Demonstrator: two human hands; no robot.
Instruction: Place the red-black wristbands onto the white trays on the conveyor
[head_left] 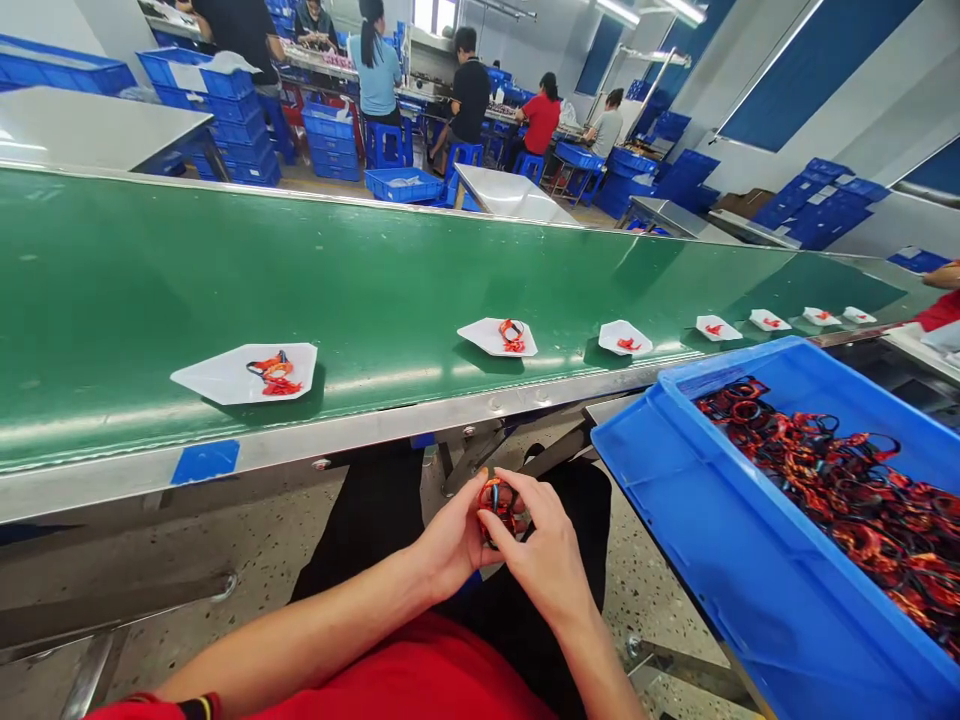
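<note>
Above my lap, my left hand (454,535) and my right hand (544,540) are closed together around a small bunch of shiny red-and-black rings (495,500). A light blue bit shows among them. Fingers of both hands hide part of the bunch, and its material is hard to make out. To the right stands a blue bin (720,560) with a heap of similar rings (847,490). Beyond my hands, on the green conveyor belt (390,290), a white dish (217,378) carries a dark ring and small red pieces.
Farther along the belt sit a second white dish (487,340), a third (615,330) and several more, all with red pieces. A metal rail (420,408) edges the belt. Another person's hand (943,274) shows at far right. People work at tables behind, among stacked blue crates (244,125).
</note>
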